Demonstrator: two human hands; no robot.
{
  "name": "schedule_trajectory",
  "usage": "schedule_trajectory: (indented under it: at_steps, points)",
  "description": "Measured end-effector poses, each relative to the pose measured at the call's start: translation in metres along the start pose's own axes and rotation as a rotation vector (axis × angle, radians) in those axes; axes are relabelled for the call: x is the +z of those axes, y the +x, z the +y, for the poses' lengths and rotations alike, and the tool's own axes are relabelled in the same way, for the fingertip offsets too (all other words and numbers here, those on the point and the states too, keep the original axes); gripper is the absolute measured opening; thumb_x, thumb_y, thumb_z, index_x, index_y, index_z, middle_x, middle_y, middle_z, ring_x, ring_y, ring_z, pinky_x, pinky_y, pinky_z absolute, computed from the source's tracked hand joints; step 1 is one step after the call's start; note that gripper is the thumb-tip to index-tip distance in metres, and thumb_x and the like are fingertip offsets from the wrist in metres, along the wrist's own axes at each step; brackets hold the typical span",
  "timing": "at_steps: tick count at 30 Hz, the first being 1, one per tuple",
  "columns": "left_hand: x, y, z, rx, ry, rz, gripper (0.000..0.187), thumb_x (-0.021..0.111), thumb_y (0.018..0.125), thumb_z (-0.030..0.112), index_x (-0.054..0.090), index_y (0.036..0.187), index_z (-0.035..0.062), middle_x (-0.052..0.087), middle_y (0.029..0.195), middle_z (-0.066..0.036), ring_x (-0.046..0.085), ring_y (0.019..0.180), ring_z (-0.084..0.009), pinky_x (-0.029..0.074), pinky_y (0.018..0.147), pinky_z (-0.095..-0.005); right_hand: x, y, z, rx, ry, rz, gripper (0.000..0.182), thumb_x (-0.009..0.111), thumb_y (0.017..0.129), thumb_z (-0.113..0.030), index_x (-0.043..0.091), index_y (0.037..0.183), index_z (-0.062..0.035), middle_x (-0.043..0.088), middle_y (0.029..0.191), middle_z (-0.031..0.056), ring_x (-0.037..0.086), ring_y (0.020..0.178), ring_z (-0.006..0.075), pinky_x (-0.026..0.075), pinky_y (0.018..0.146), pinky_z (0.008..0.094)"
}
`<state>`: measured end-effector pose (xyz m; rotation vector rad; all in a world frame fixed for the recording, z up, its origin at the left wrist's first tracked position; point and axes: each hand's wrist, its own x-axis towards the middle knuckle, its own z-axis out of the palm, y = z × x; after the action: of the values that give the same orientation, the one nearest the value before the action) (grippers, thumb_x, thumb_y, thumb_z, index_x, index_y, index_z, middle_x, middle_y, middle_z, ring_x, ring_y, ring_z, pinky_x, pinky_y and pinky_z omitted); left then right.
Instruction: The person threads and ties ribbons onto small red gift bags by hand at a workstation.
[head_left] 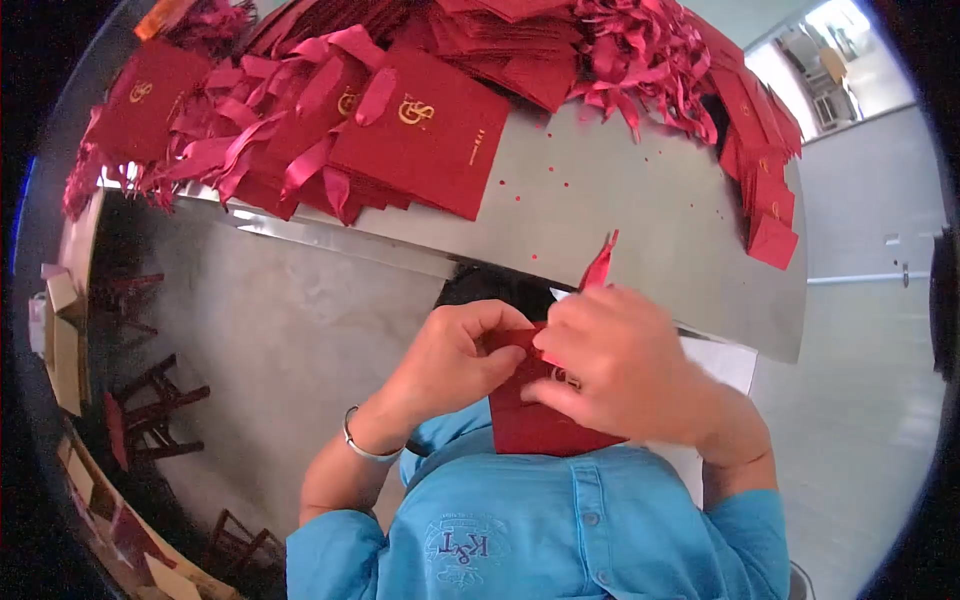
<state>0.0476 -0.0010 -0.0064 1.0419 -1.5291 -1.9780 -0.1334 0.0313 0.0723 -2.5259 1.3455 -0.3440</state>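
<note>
A small dark-red paper gift bag (535, 425) with a partly covered gold logo rests against my lap, in front of the blue shirt. My left hand (462, 358), with a silver bangle at the wrist, pinches the bag's top edge between thumb and fingers. On the other side, my right hand (625, 360) is closed at the same edge, slightly blurred. A pinkish-red ribbon (598, 270) sticks up from its fingers, the ends pointing away from me. The exact spot where ribbon and bag meet is hidden behind my fingers.
Stacked red bags (430, 135) with ribbon handles lie along the far left of the metal table (610, 200). A heap of loose ribbons (650, 60) sits at the back, with more red bags (765, 190) at right. Dark stools (155, 410) stand on the floor at left.
</note>
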Motion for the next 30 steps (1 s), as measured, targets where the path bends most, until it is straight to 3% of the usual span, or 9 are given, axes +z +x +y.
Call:
schedule_trajectory:
  at_steps: [4, 7, 11, 13, 17, 19, 22, 26, 30]
  points:
    - [0.004, -0.004, -0.001, 0.035, 0.041, 0.026, 0.017, 0.061, 0.079, -0.001, 0.064, 0.096, -0.0020, 0.064, 0.077, -0.001, 0.054, 0.066, -0.0026, 0.046, 0.057, -0.0205, -0.015, 0.003, 0.039, -0.071, 0.378, 0.097, 0.019, 0.070, 0.075, -0.011, 0.066, 0.092, -0.0039, 0.066, 0.087, 0.0082, 0.061, 0.082, 0.0219, 0.049, 0.076, 0.0361]
    - [0.008, -0.006, 0.005, 0.039, 0.050, 0.032, 0.016, 0.062, 0.080, 0.001, 0.063, 0.096, -0.0019, 0.062, 0.076, 0.000, 0.052, 0.065, -0.0012, 0.044, 0.056, -0.0189, -0.015, 0.010, 0.065, 0.158, 0.804, -0.242, 0.020, 0.064, 0.081, -0.009, 0.066, 0.100, -0.0036, 0.068, 0.087, 0.0076, 0.063, 0.080, 0.0184, 0.050, 0.073, 0.0313]
    - [0.011, -0.004, 0.002, 0.057, 0.113, 0.070, 0.017, 0.064, 0.079, 0.001, 0.063, 0.096, -0.0024, 0.062, 0.076, 0.001, 0.052, 0.066, -0.0014, 0.044, 0.056, -0.0191, -0.024, 0.005, 0.070, 0.341, 0.871, -0.408, 0.020, 0.063, 0.082, -0.009, 0.066, 0.101, -0.0036, 0.068, 0.085, 0.0070, 0.063, 0.077, 0.0171, 0.050, 0.070, 0.0298]
    - [0.011, -0.003, 0.002, 0.028, 0.131, 0.072, 0.017, 0.064, 0.079, 0.001, 0.063, 0.096, -0.0025, 0.062, 0.076, 0.001, 0.052, 0.066, -0.0015, 0.044, 0.056, -0.0192, -0.017, -0.001, 0.075, 0.070, 0.787, -0.299, 0.021, 0.064, 0.081, -0.008, 0.066, 0.102, -0.0040, 0.067, 0.083, 0.0067, 0.063, 0.075, 0.0154, 0.050, 0.068, 0.0285]
    - [0.011, 0.000, 0.000, -0.006, 0.129, 0.054, 0.018, 0.064, 0.078, 0.000, 0.063, 0.096, -0.0025, 0.063, 0.080, 0.001, 0.053, 0.069, -0.0019, 0.045, 0.059, -0.0191, -0.023, -0.007, 0.061, 0.104, 0.801, -0.403, 0.025, 0.065, 0.078, -0.007, 0.066, 0.104, -0.0047, 0.068, 0.083, 0.0055, 0.063, 0.073, 0.0142, 0.050, 0.066, 0.0272]
    - [0.011, 0.000, 0.000, -0.004, 0.128, 0.050, 0.018, 0.064, 0.078, 0.001, 0.064, 0.096, -0.0024, 0.064, 0.081, 0.001, 0.054, 0.070, -0.0020, 0.046, 0.060, -0.0190, -0.021, -0.009, 0.053, -0.234, 0.874, -0.284, 0.030, 0.065, 0.076, -0.005, 0.066, 0.106, -0.0056, 0.068, 0.083, 0.0041, 0.064, 0.071, 0.0146, 0.050, 0.063, 0.0271]
    - [0.015, -0.002, 0.000, 0.034, 0.102, 0.041, 0.018, 0.063, 0.079, -0.002, 0.064, 0.097, -0.0026, 0.064, 0.082, 0.001, 0.056, 0.073, -0.0025, 0.047, 0.063, -0.0187, -0.034, -0.005, 0.050, -0.026, 0.812, -0.343, 0.034, 0.065, 0.074, -0.003, 0.065, 0.107, -0.0063, 0.068, 0.086, 0.0037, 0.065, 0.073, 0.0174, 0.051, 0.064, 0.0287]
    - [0.018, -0.002, 0.003, 0.093, -0.073, 0.084, 0.023, 0.063, 0.080, -0.005, 0.064, 0.103, -0.0024, 0.067, 0.087, -0.001, 0.058, 0.078, -0.0036, 0.049, 0.067, -0.0196, -0.008, -0.002, 0.051, -0.217, 0.207, 0.177, 0.034, 0.063, 0.067, 0.004, 0.065, 0.099, -0.0044, 0.067, 0.085, 0.0066, 0.063, 0.072, 0.0236, 0.052, 0.061, 0.0315]
    - [0.013, -0.005, -0.006, 0.036, 0.006, 0.083, 0.028, 0.067, 0.079, -0.004, 0.066, 0.106, -0.0001, 0.068, 0.091, -0.003, 0.059, 0.082, -0.0049, 0.051, 0.071, -0.0211, -0.001, -0.005, 0.034, -0.144, 0.015, 0.364, 0.032, 0.062, 0.064, 0.006, 0.064, 0.095, -0.0031, 0.065, 0.083, 0.0083, 0.062, 0.071, 0.0244, 0.052, 0.059, 0.0328]
